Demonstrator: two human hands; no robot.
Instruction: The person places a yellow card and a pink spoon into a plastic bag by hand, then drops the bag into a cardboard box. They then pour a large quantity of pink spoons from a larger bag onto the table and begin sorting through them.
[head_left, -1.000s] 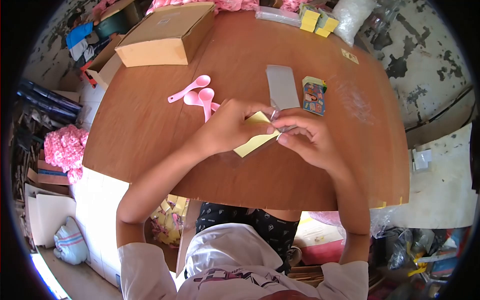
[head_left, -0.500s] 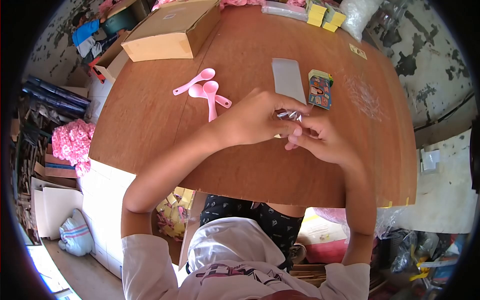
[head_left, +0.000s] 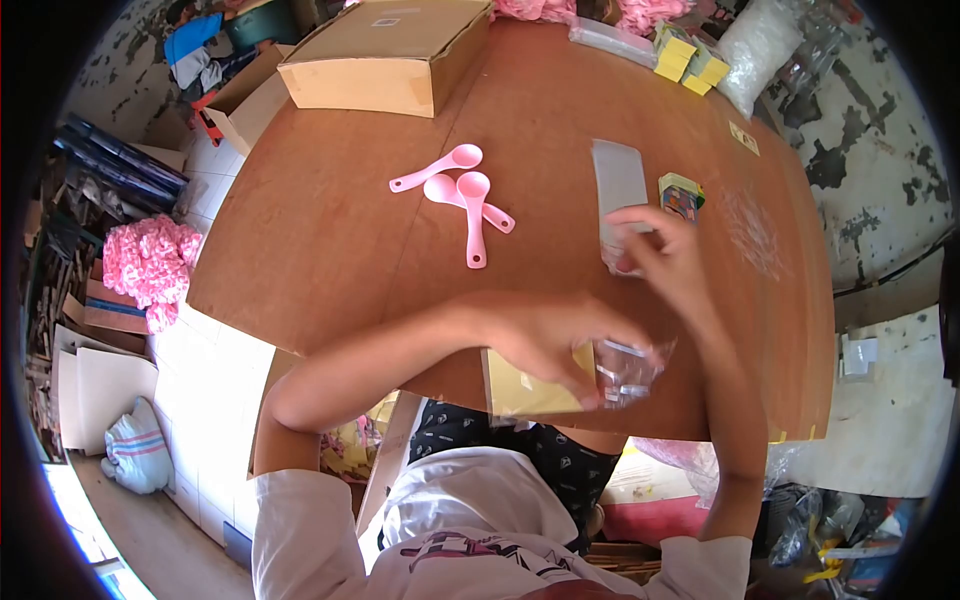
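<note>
My left hand (head_left: 550, 345) grips a yellow card packet in a clear plastic sleeve (head_left: 560, 385) at the near edge of the round wooden table (head_left: 330, 230). My right hand (head_left: 665, 255) reaches forward with its fingers spread onto the stack of clear grey sleeves (head_left: 618, 178). A small pile of colourful picture cards (head_left: 682, 195) lies just right of that stack. Three pink plastic spoons (head_left: 465, 195) lie to the left of the sleeves.
A cardboard box (head_left: 385, 55) stands at the far left of the table. Yellow packets (head_left: 690, 55) and a white plastic bag (head_left: 755, 45) sit at the far right. Pink fluffy material (head_left: 145, 265) and cardboard sheets lie on the floor at left.
My left hand has pulled the sleeved yellow packet back to the near table edge. My right hand has let go of it and moved forward onto the stack of clear sleeves.
</note>
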